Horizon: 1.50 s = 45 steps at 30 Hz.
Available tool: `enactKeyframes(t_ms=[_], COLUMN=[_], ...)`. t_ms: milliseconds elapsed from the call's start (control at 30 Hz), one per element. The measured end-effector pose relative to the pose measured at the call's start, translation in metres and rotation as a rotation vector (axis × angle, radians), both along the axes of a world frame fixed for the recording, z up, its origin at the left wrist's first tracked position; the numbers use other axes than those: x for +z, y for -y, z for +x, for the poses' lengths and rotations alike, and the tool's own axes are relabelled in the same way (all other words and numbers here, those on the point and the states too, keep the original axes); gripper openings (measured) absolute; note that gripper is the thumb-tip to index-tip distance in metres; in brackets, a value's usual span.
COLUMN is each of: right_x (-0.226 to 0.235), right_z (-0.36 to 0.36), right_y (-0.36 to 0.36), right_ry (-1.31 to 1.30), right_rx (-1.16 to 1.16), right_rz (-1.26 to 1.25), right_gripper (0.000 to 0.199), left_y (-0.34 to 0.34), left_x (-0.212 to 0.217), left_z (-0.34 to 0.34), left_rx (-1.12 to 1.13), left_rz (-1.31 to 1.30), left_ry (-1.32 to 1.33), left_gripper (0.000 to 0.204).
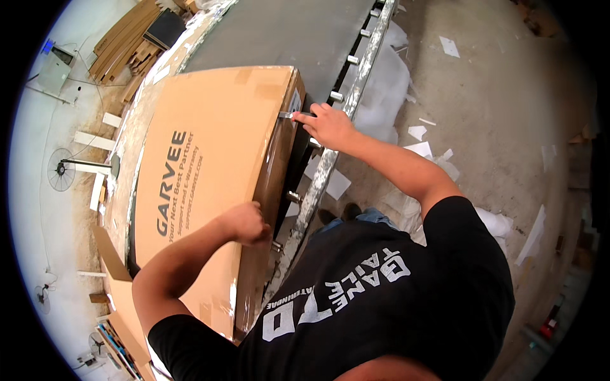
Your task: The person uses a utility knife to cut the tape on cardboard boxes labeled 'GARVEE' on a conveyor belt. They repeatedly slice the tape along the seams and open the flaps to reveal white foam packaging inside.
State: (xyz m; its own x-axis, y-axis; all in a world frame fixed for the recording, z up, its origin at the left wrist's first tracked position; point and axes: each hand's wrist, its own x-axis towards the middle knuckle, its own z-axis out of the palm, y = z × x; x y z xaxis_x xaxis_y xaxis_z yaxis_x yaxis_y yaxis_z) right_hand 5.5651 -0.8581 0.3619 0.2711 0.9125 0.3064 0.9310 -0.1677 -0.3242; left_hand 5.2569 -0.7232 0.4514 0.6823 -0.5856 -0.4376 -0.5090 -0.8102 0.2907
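Note:
A large brown cardboard box (219, 127) lies flat on the conveyor belt, its printed top facing up. My right hand (330, 127) is at its far right corner, fingers closed on a slim utility knife (286, 115). The knife's metal end points left and meets the box's right edge, beside a white label (295, 101). Closer to me, my left hand (246, 223) is curled into a fist over the same right edge. Whatever its fingers may hold is hidden. Clear tape shines along the side of the box.
The dark conveyor belt (286, 32) runs away beyond the box, with a worn metal rail (325, 168) along its right side. Paper scraps (448, 46) and plastic film (384, 82) litter the floor. Flattened cardboard (124, 38) and a fan (61, 169) stand at left.

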Motion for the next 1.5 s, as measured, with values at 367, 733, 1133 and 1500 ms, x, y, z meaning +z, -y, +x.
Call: enactKeyframes(t_ms=[367,733,1133,1500], right_x=[-0.016,0.06,0.087,0.077], right_z=[0.127,0.268,0.122,0.067], right_y=[-0.054,-0.154,-0.593,-0.679], right_ry=[0.035,-0.891,-0.784,-0.513], right_rx=[-0.16,0.16,0.626,0.618], right_rz=[0.004,-0.171,-0.71,-0.759], right_gripper=[0.037,0.051,0.057,0.035], left_y=[-0.027,-0.031,-0.025,-0.03], left_x=[0.0,-0.052,-0.07,-0.066], left_z=[0.121,0.168,0.167,0.164], left_rx=[0.724,1.543,1.68,1.737], left_rz=[-0.039,0.129,0.253,0.228], left_ry=[0.543,0.503,0.642,0.649], left_gripper=[0.039,0.075,0.057,0.054])
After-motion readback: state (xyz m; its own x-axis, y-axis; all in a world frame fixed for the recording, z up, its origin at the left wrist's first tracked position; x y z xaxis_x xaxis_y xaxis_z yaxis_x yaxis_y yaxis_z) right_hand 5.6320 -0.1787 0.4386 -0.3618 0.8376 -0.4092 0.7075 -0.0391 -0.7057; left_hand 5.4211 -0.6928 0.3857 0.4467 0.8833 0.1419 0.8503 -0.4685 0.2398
